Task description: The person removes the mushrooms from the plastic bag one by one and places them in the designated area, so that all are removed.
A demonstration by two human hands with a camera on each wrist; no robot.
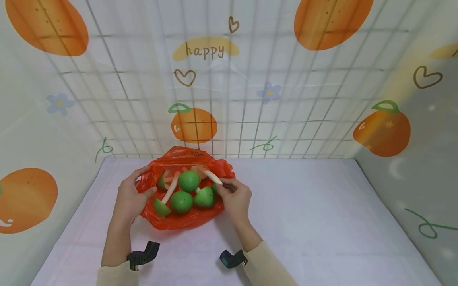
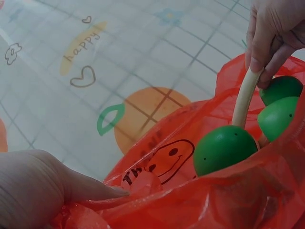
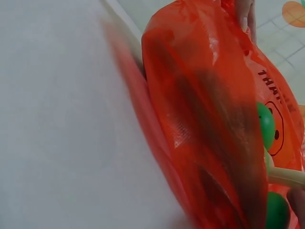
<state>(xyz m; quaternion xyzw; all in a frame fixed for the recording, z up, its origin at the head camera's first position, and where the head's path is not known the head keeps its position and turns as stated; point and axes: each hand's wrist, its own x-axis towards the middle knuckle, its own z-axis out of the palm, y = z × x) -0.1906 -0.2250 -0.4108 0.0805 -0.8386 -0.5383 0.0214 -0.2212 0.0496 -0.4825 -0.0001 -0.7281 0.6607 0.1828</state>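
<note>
A red plastic bag (image 1: 186, 221) lies open on the white tabletop, left of centre. Gathered in its mouth are several green, dome-shaped pieces (image 1: 188, 181) with small black dots, pale curved sticks (image 1: 169, 192) and some orange pieces. My left hand (image 1: 129, 198) grips the bag's left edge, thumb over the rim. Between thumb and fingers my right hand (image 1: 237, 198) pinches the end of one pale stick (image 1: 213, 177) at the bag's right side. The left wrist view shows this stick (image 2: 245, 98) rising behind a green dome (image 2: 225, 151). Bag plastic hides most of the contents in the right wrist view.
A white tabletop (image 1: 315, 214) extends to the right of the bag. Behind it stands a wire grid covered by a translucent sheet (image 1: 247, 91) printed with oranges and hearts. Printed sheets also hang at both sides. Black wrist cameras (image 1: 144, 255) sit on both forearms.
</note>
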